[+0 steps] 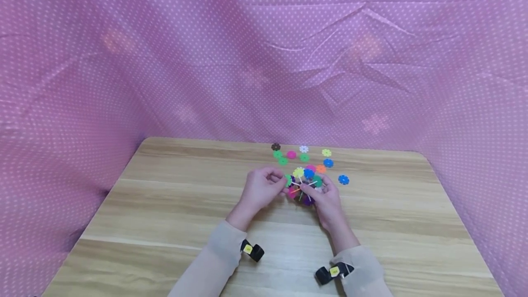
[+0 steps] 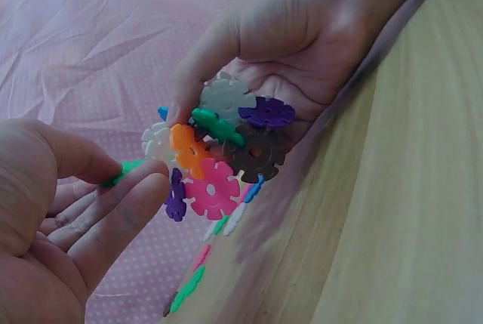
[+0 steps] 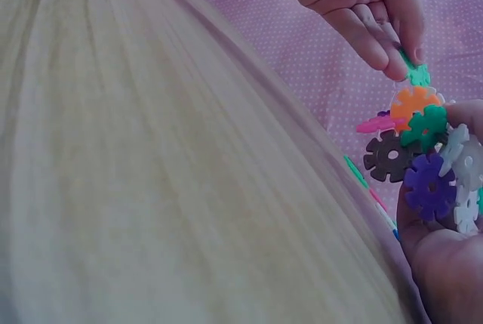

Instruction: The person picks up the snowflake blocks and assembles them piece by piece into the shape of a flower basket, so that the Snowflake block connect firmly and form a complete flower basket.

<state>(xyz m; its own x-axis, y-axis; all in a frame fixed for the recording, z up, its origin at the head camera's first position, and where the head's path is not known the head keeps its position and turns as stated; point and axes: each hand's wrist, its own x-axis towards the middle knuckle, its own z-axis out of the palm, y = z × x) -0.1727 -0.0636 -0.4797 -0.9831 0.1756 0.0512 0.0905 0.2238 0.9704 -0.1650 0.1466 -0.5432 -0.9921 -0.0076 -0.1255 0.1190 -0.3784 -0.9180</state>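
My right hand (image 1: pixel 330 203) grips a cluster of interlocked snowflake discs (image 2: pixel 213 192), the thumb over its near side. Slotted discs in pink, orange, brown, purple, white and green stick out of it at different angles. A light green snowflake disc (image 3: pixel 419 75) is pinched between the thumb and fingers of my left hand (image 1: pixel 261 190), at the cluster's left edge. In the left wrist view, those fingers cover most of this green disc. My right palm hides part of the cluster's back.
Loose snowflake discs lie flat behind the hands, among them a brown one (image 1: pixel 276 147), a white one (image 1: pixel 304 149), a yellow one (image 1: pixel 327 152) and a blue one (image 1: pixel 343 179). The wooden table (image 1: pixel 165 205) ends at a pink dotted cloth (image 1: pixel 264 81).
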